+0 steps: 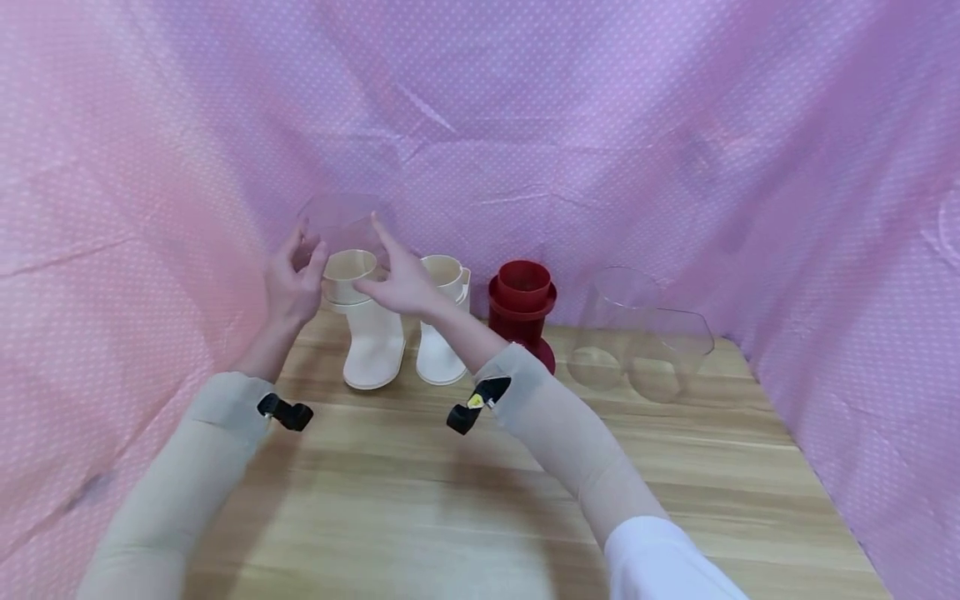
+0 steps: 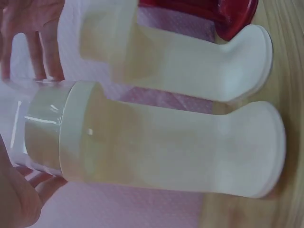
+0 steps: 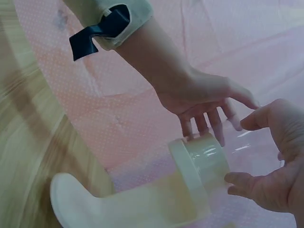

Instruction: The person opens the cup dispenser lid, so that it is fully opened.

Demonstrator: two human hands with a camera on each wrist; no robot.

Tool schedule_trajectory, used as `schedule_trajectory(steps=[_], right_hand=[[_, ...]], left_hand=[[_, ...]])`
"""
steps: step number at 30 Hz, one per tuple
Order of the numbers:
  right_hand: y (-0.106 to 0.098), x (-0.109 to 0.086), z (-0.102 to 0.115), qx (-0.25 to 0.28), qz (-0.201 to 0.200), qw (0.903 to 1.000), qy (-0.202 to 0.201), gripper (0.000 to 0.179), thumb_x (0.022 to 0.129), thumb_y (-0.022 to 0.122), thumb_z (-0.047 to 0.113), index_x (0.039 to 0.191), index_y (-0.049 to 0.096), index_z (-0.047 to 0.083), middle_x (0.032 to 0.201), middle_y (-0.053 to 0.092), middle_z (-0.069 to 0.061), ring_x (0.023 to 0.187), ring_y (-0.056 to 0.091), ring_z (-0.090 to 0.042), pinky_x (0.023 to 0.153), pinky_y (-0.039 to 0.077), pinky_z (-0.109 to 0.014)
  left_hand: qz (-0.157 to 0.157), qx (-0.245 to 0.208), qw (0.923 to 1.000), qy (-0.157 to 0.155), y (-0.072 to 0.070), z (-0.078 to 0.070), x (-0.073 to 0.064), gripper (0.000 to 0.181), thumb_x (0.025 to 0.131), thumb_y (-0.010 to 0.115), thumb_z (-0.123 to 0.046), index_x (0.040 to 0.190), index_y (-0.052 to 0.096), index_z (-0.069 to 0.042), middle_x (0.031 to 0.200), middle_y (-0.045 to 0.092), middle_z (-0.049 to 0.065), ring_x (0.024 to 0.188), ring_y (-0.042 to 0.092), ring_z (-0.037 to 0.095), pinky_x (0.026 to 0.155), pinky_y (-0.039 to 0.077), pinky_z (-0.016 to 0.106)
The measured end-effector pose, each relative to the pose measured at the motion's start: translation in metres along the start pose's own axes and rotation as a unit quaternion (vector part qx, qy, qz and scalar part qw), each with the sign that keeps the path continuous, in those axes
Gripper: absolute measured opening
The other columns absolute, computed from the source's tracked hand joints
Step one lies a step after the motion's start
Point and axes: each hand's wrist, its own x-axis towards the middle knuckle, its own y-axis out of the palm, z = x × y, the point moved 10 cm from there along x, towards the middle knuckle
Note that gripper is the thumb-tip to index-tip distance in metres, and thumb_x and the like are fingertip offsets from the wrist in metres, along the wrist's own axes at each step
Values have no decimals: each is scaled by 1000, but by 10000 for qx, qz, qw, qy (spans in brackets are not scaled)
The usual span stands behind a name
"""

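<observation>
Clear tube, left of centre in the head view, enclosed the neck of a white base. The grip of the left hand curved about one side of the tube; that of the right hand held the opposite side. To the right stood a second white base, then, near centre, a red base. Two further tubes occupied the right of the desk, before pink cloth.

Clear cylinder — glossy, plastic-looking; white stand — smooth plastic; tabletop wood-grained.
</observation>
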Motion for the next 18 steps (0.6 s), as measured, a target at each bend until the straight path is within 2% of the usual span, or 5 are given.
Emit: schedule_trajectory(steps=[2,6,10,14,18], right_hand=[[-6,-8,7,31,93,9999,-25,104,99,72,19,172,-2,29,180,15,-9,158,38,-38,123,45,-44],[-17,-28,25,-96,176,9995,-244,102,99,71,19,173,2,25,177,24,-13,153,46,-38,118,51,-44],[-32,-53,41,-323,-8,9983,-486,100,99,74,19,173,7,24,171,35,-15,144,57,-35,109,58,-39],[-54,-85,49,-525,-420,9958,-627,100,97,77,16,172,11,29,158,45,-16,134,63,-30,101,61,-33],[-77,-121,57,-719,-889,9896,-872,102,94,82,17,172,17,32,149,49,-19,123,67,-28,95,64,-35]], left_hand=[[72,111,9999,95,-4,-15,-3,63,102,60,-38,160,48,-16,141,68,23,124,69,43,102,57,22],[289,383,9988,111,-11,-41,-13,68,102,60,-44,161,46,-14,140,69,24,122,70,45,101,59,25],[370,298,9985,266,-14,-74,-29,63,103,62,-37,155,51,-4,135,70,28,115,75,33,91,58,13],[488,-185,9971,546,-6,-109,-48,54,104,65,-21,150,55,6,125,72,31,98,74,5,77,59,9],[854,-450,9933,642,10,-136,-69,62,102,68,-13,156,45,6,135,68,30,110,75,15,79,59,10]])
